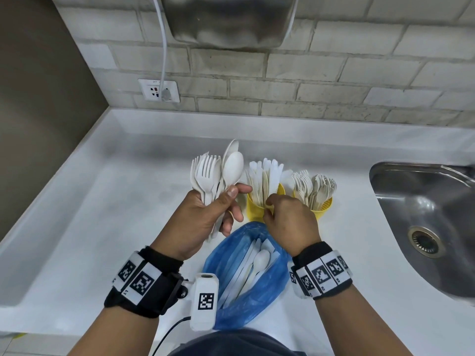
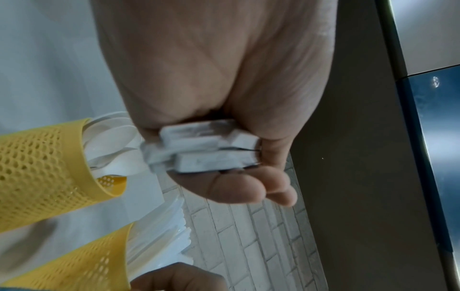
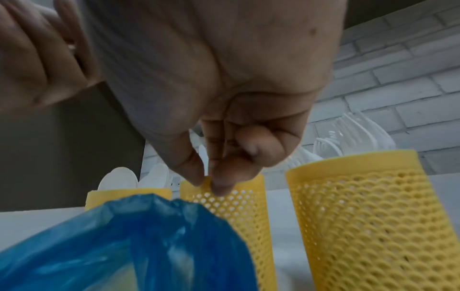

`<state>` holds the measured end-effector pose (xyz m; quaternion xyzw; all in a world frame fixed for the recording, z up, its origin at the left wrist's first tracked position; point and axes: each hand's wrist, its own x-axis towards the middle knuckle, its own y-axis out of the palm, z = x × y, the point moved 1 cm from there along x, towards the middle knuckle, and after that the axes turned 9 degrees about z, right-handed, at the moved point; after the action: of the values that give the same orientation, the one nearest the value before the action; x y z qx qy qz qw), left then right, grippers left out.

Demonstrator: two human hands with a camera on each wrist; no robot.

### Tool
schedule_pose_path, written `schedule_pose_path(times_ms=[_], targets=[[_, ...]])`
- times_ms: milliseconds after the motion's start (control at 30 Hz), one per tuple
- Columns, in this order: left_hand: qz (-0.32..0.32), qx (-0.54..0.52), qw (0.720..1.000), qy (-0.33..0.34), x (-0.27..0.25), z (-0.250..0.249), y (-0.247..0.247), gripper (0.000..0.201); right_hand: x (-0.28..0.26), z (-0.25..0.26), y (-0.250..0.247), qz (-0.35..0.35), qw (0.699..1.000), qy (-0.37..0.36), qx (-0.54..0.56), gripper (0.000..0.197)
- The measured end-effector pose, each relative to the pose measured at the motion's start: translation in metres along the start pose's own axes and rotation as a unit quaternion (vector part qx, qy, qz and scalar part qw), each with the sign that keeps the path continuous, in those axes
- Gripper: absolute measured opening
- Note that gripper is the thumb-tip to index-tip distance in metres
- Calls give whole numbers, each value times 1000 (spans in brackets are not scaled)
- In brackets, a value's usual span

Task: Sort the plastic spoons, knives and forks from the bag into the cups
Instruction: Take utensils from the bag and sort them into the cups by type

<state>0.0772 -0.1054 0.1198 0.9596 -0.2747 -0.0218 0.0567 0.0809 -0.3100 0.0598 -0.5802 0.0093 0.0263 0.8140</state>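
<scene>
left hand (image 1: pixel 205 211) clamped on forks and spoons (image 1: pixel 218 173) | right hand (image 1: pixel 288 217) pinching knife cup (image 1: pixel 254 209) rim | blue bag (image 1: pixel 246 276) near on bench, cutlery inside | light, stiff, slippery; take handles

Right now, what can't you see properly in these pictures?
- Third yellow cup: the left hand hides it in the head view; the blue bag covers its body in the right wrist view.
- Handles of the forks and spoons: wrapped inside the left hand.
- Whether the right hand holds any cutlery: its curled fingers touch the knife cup rim.
- Sink: cut off by the right edge, head view.
</scene>
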Motion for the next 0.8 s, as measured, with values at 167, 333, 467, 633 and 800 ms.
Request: schedule_pose_path(times_ms=[167, 333, 467, 633, 800], targets=[[4, 21, 1000, 6, -1, -3, 2, 34, 10, -1, 11, -6, 1000, -20, -6, 16], [-13, 44, 999, 8, -2, -6, 2, 32, 6, 9, -4, -84, 991, -33, 97, 13], [-26, 91, 995, 10, -2, -7, 3, 29, -12, 39, -59, -250, 914, -86, 310, 10], [-39, 153, 987, -11, 0, -9, 12, 42, -29, 82, -108, -172, 907, -206, 326, 15], [-52, 195, 979, -21, 0, -8, 10, 48, -24, 87, -103, -99, 933, -178, 296, 17]])
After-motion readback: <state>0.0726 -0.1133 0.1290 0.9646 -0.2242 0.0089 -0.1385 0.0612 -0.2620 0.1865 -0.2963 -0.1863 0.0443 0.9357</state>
